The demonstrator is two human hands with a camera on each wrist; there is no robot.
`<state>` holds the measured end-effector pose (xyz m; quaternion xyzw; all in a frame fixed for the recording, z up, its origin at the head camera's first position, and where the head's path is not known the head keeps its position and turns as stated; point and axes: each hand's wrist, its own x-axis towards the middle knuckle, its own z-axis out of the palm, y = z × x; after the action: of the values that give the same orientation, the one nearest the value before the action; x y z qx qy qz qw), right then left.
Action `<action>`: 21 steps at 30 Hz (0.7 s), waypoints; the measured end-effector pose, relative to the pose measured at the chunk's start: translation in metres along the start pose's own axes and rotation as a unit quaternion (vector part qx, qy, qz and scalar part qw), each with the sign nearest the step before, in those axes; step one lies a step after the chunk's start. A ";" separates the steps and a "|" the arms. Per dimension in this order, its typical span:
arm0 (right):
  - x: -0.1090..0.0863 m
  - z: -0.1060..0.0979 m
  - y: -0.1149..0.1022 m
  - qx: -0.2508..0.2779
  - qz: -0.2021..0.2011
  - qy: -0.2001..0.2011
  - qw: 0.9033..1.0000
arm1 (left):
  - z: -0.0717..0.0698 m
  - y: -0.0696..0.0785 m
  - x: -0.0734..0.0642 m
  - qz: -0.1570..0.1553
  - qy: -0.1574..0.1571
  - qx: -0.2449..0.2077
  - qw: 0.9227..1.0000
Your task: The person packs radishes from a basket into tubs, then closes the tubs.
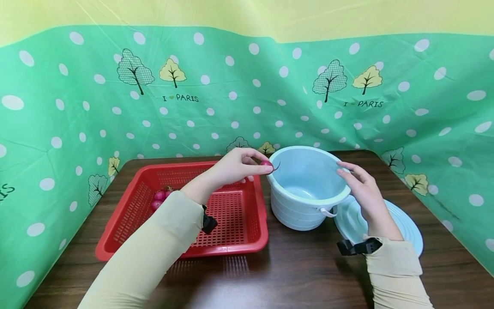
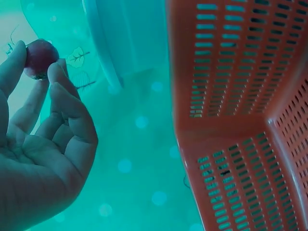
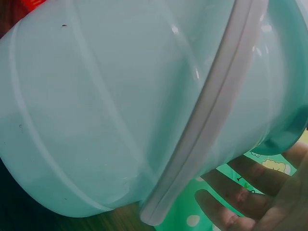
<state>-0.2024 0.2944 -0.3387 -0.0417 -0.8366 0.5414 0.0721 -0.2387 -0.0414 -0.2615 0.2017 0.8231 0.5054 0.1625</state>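
Note:
My left hand [image 1: 239, 165] pinches a small round red radish [image 1: 266, 163] between thumb and fingertips, its thin root tail hanging over the near-left rim of a light blue bucket [image 1: 299, 210]. In the left wrist view, the radish [image 2: 41, 58] sits at the fingertips. My right hand [image 1: 362, 189] touches the bucket's right rim with its fingers nearly straight. The right wrist view has those fingers [image 3: 236, 192] beside the bucket's wall. Left of the bucket stands a red perforated basket [image 1: 247, 246]. Several more radishes [image 1: 159, 199] lie in it, partly hidden by my left arm.
A round light blue lid [image 1: 409, 229] lies on the dark wooden table [image 1: 297, 274], partly under my right hand and forearm. The bucket's handle [image 1: 328, 212] hangs down at its front right. A green dotted cloth [image 1: 231, 86] hangs behind and around the table.

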 end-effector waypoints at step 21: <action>-0.001 -0.001 0.000 0.007 0.006 -0.002 1.000 | 0.035 0.006 0.029 0.027 -0.013 -0.057 0.998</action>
<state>-0.2012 0.2947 -0.3384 -0.0447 -0.8328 0.5475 0.0677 -0.2459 0.0027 -0.2731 0.2206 0.7850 0.5531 0.1709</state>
